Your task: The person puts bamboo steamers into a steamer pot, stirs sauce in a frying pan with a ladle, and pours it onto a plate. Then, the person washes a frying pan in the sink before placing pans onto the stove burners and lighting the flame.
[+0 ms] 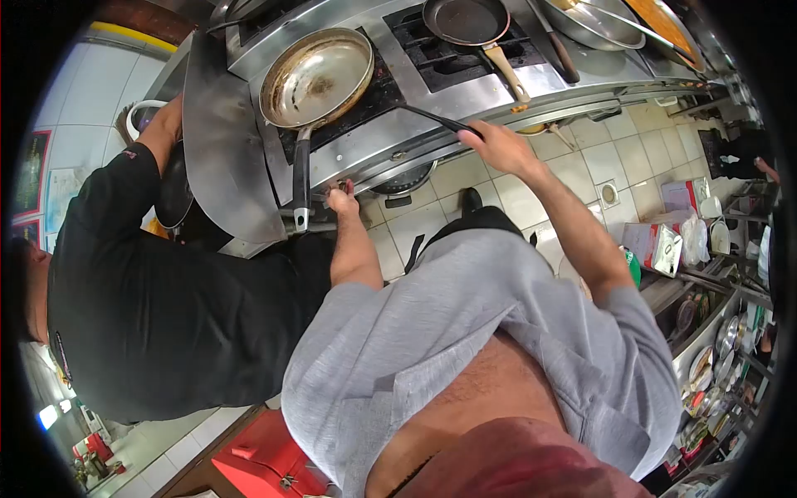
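My right hand [502, 149] is closed around a long, thin black tool [440, 119], whose exact kind I cannot make out. Its tip reaches over the stove's front edge, beside the left burner. My left hand [342, 199] is at the stove's front panel, fingers pinched on what looks like a stove knob [345, 185], mostly hidden. A large worn frying pan [318, 79] rests over the left burner, its black handle [301, 170] projecting past the front edge just left of my left hand. A smaller dark frying pan [466, 18] sits on the burner to the right.
A co-worker in black [183, 307] stands close on my left, an arm reaching behind a metal divider [224, 141]. A metal bowl [598, 25] stands at the stove's right. Boxes [656, 246] and shelves of dishes [706, 390] line the right; a red box [270, 456] is behind.
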{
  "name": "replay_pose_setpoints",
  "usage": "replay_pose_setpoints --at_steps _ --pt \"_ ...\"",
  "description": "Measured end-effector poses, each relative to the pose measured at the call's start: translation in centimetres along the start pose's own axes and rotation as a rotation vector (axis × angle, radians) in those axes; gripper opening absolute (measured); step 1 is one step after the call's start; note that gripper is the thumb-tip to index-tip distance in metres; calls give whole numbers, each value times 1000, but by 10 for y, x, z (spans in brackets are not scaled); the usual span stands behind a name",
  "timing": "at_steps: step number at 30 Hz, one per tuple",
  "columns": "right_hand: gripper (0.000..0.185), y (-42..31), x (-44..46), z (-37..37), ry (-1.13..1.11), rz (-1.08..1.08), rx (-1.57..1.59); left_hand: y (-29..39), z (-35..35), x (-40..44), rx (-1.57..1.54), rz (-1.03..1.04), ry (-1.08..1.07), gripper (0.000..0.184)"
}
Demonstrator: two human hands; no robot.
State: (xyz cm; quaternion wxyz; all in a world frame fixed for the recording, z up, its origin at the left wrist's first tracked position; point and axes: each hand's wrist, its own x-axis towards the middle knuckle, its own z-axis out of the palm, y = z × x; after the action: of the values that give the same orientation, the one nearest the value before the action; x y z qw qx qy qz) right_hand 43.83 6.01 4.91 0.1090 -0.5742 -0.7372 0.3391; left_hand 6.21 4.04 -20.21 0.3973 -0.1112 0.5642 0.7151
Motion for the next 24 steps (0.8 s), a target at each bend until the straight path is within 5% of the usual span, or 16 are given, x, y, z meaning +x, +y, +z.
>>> replay_pose_setpoints --at_steps 9,15,19,20,24 --pt "53 -46 135 23 -130 -189 -405 1 2 3 -277 -92 -22 20" --pt "41 -59 179 44 -241 -239 -420 19 -24 23 -516 -600 -63 39" --pt "35 -71 194 55 -193 -266 -418 46 -57 -45 -32 -414 -368 71" --pt "33 -74 198 59 -205 -289 -424 66 -68 -60 -41 -444 -645 78" --pt "29 -74 210 82 -179 -302 -478 146 -20 -168 -42 -203 -905 83"
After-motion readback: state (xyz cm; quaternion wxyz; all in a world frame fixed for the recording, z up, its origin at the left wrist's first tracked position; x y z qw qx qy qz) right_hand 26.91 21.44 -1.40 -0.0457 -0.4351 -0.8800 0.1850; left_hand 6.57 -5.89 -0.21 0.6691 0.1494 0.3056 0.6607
